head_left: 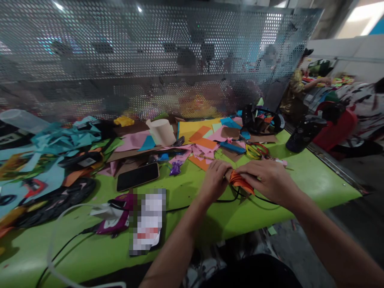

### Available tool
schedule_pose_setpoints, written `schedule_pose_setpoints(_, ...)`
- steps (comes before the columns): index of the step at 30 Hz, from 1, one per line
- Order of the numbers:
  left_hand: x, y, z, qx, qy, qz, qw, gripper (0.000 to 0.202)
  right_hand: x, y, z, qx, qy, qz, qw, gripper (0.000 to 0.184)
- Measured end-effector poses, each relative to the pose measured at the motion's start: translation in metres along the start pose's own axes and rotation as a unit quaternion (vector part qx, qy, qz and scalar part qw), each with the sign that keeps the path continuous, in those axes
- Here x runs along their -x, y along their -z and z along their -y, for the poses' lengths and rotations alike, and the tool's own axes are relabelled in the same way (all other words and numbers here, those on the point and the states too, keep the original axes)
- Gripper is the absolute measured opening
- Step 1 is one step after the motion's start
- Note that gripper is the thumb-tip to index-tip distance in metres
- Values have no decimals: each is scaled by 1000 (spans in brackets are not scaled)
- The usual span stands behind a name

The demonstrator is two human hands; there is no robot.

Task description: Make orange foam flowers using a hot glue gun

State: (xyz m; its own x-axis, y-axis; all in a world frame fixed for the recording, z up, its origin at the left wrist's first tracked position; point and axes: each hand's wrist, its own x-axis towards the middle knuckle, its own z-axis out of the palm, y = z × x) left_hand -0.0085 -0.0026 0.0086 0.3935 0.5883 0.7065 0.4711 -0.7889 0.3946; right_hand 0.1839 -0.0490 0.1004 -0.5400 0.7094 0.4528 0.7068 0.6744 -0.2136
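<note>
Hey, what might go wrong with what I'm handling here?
A tight squeeze might crumple the orange piece between the left hand and right hand. The black cable runs close by it and could snag. The dark bottle stands near the edge of the green table, so a bump might knock it off.

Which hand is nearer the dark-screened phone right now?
Left. The left hand is to the right of the dark-screened phone in the picture, apart from it; the right hand is farther right, holding the orange pleated piece.
</note>
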Motion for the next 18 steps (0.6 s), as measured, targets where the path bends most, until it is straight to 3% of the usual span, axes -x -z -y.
schedule_pose_setpoints(10, 2, -3, 3, 14, -5, -7, 1000, 18, -4, 2, -3, -158, -88, 13, 983, 10)
schedule_pose_setpoints(18, 0, -3, 1, 25, -21, -17, 999, 19, -5, 0, -7, -207, -115, 18, 971, 12)
